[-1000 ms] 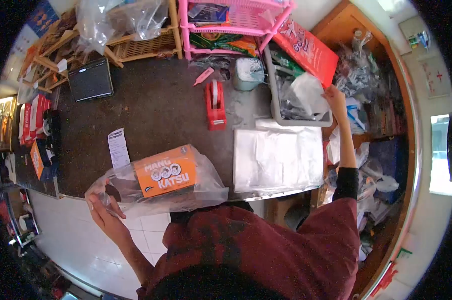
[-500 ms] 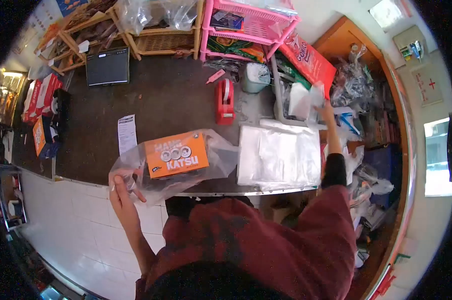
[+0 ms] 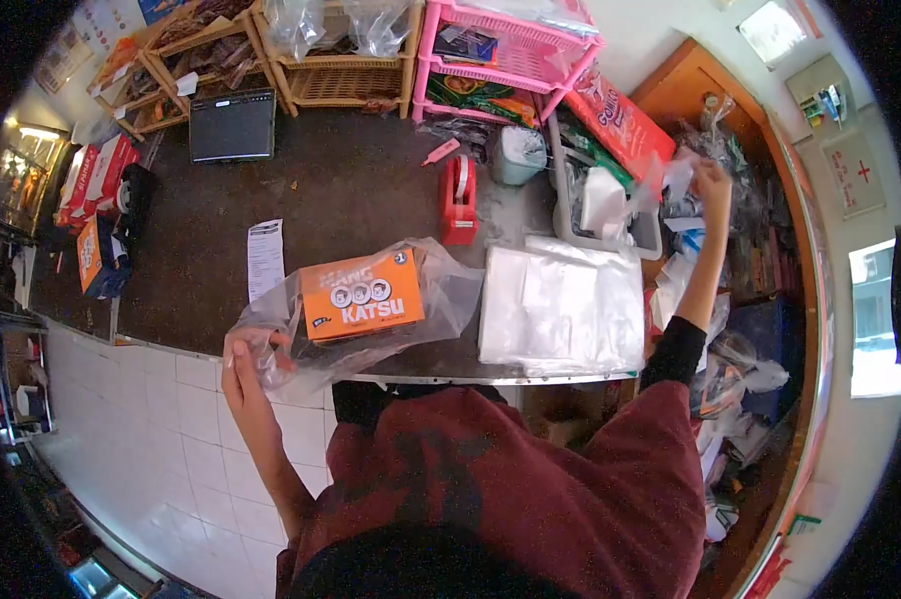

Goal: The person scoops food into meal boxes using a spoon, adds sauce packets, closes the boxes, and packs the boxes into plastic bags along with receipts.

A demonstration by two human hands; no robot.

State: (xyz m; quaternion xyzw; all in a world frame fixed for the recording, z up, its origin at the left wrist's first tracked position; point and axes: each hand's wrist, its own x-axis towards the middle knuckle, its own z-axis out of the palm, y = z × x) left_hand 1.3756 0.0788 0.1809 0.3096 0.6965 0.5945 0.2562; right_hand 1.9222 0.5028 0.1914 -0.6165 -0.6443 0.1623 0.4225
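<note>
An orange takeout box (image 3: 363,296) printed "MANG KATSU" lies inside a clear plastic bag (image 3: 449,290) near the counter's front edge. My left hand (image 3: 254,371) is closed on the gathered left end of this bag. Out to the right, my right hand (image 3: 711,183) pinches a piece of thin translucent plastic (image 3: 652,192), which trails down toward a grey basket (image 3: 658,240). White packets (image 3: 601,200) stand in that basket. Between my arms, a stack of clear plastic bags (image 3: 562,309) lies flat at the counter edge.
On the dark counter (image 3: 361,190) are a red tape dispenser (image 3: 458,205), a pink marker (image 3: 441,151), a paper receipt (image 3: 265,262), a tablet (image 3: 233,126) and a pale green cup (image 3: 519,157). A pink rack (image 3: 510,60) and wicker shelves (image 3: 339,82) stand behind.
My right hand has moved up and to the right, away from the basket, drawing the translucent plastic with it. My left hand keeps its hold on the bag around the box.
</note>
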